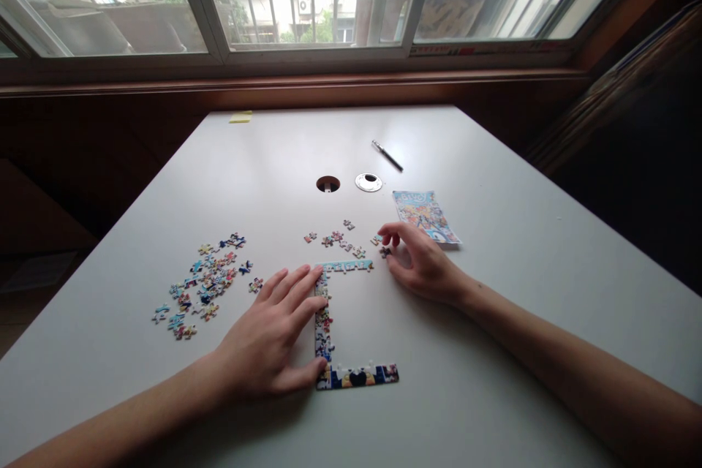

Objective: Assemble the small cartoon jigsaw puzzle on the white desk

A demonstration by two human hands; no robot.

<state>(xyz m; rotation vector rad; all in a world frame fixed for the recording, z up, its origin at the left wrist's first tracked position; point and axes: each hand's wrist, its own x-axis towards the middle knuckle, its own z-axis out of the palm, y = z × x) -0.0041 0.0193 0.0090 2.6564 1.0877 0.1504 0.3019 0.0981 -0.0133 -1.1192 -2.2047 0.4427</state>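
On the white table lies a joined jigsaw border, three sides in a C shape, with its right side open. My left hand rests over its left side, fingers spread, with fingertips touching the upper left corner and the thumb on the lower left. My right hand hovers low beyond the border's top right end, fingers curled and thumb apart. Beside its fingertips are a small puzzle piece and a darker puzzle piece; whether a fingertip touches the darker one is unclear. Several loose pieces lie above the border.
A heap of loose puzzle pieces spreads left of my left hand. Behind my right hand lies a picture sheet. Farther back are a pen, a round metal cover, a table hole and a yellow note.
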